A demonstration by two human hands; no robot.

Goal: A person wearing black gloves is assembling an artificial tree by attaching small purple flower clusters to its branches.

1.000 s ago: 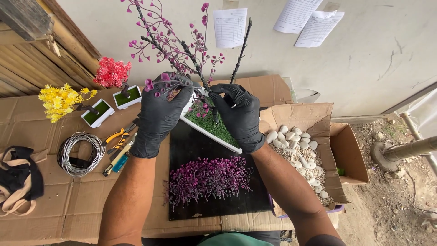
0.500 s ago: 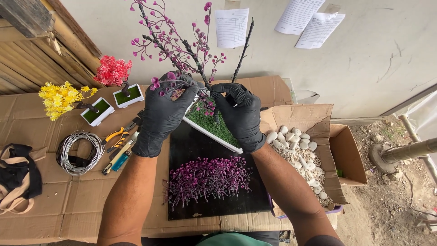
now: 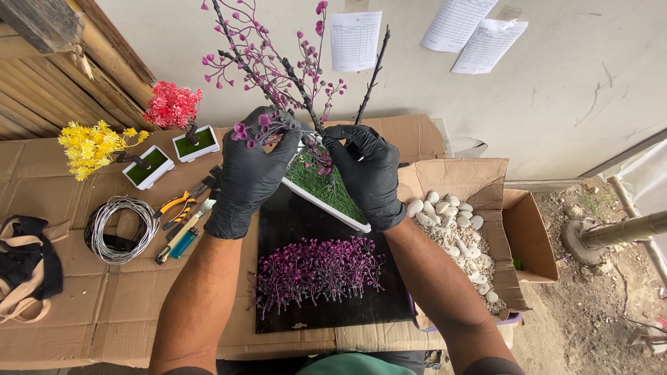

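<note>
Both my hands wear black gloves. My left hand pinches a small purple flower sprig against a branch of a dark artificial tree. The tree stands in a white rectangular pot filled with green fake grass. My right hand grips the trunk low down, just above the grass. The pot is tilted over a black board. A heap of loose purple sprigs lies on that board below my hands.
A red flower tree and a yellow flower tree stand in small white pots at the left. A wire coil, pliers and a lighter lie on the cardboard. A box of white pebbles sits right.
My left hand has shifted slightly up the branch with the sprig; the tree and my right hand stay almost still.
</note>
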